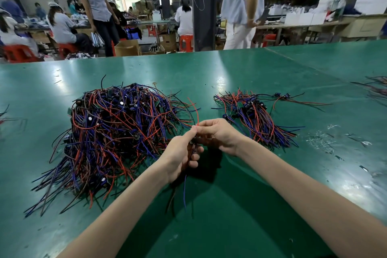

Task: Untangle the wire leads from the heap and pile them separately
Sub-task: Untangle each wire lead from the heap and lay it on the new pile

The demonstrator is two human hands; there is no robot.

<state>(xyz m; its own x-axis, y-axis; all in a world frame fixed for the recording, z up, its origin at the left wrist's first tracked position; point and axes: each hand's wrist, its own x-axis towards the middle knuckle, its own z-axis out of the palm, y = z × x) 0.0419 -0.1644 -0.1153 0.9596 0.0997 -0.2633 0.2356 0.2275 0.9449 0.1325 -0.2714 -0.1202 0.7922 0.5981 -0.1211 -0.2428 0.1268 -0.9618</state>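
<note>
A big tangled heap (117, 132) of red, blue and black wire leads with small boards lies left of centre on the green table (230, 205). To the right lies a smaller, tidier pile (255, 119) of the same leads. Between them my left hand (180, 157) and my right hand (219, 134) meet, both pinching one wire lead (195, 115). Its red strand curves up above my fingers. A blue strand and dark strands hang below my left hand. The part inside my fingers is hidden.
Small scraps and clear bits litter the table at the right (326, 140). More wires lie at the far right edge (377, 88) and the far left edge (4, 115). Beyond the table, people stand and sit on red stools (186, 43) at other benches.
</note>
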